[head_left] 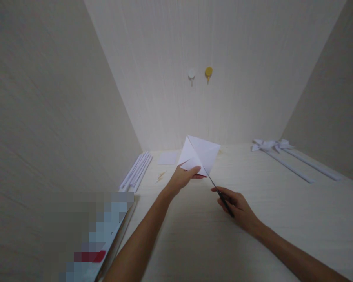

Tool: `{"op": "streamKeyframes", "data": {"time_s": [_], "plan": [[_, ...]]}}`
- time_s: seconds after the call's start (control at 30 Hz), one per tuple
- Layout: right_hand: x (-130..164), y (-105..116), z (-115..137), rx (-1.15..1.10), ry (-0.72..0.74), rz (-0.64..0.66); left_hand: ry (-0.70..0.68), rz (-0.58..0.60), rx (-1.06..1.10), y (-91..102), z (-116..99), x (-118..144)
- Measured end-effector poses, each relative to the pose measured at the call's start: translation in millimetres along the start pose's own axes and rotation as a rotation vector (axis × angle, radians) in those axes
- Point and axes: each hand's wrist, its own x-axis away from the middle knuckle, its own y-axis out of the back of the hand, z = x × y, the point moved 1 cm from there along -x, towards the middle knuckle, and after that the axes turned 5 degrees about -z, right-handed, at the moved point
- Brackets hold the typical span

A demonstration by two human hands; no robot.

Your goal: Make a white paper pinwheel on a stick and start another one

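Note:
A square sheet of white paper (pixel 204 150) with diagonal creases is held up above the table by my left hand (pixel 184 177). The thumb lies on its front and the fingers are behind. One slit shows near the thumb, where a flap stands apart from the sheet. My right hand (pixel 233 205) is closed around the black handles of a pair of scissors (pixel 223 201). Their thin blades reach up to the paper's lower edge, at a crease right of my left thumb. Whether the blades are parted is too small to tell.
Rolled white paper sticks (pixel 138 168) lie at the left. Two paper pinwheels on sticks (pixel 288 162) lie at the right. A flat white paper square (pixel 167 158) and thin pale pieces (pixel 161 177) are on the table (pixel 200 243). A blurred-out object (pixel 114 223) stands front left. Two hooks (pixel 208 72) are on the wall.

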Motion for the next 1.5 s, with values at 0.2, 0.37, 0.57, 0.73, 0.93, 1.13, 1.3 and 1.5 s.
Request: {"op": "streamKeyframes", "data": {"time_s": [0.2,0.37,0.57,0.73,0.93,1.13,1.3,1.5], "plan": [[0.0,-0.8,0.5,-0.024,0.025,-0.024,0.002,0.03,-0.011,-1.4,5.0,-0.6],[0.4,-0.3,-0.4,0.005,0.019,-0.021,0.019,0.104,0.03,-4.8,4.6,3.2],[-0.5,0.9,-1.0,0.027,0.041,-0.033,0.036,0.085,0.001,-4.3,1.9,4.8],[-0.3,0.6,-0.6,-0.001,0.011,-0.042,0.035,0.076,0.007,-3.9,2.1,4.1],[-0.6,1.0,-1.3,-0.013,0.017,-0.03,0.031,0.076,-0.015,-3.3,-0.6,5.9],[-0.4,1.0,0.6,0.002,0.019,-0.032,0.041,0.094,-0.02,-2.4,-2.5,7.0],[-0.6,1.0,-0.1,0.003,0.006,-0.047,0.045,0.094,-0.021,-2.1,-0.8,5.6],[-1.0,0.2,-0.1,-0.025,0.002,-0.025,0.024,0.165,-0.012,-1.7,6.8,-0.9]]}}
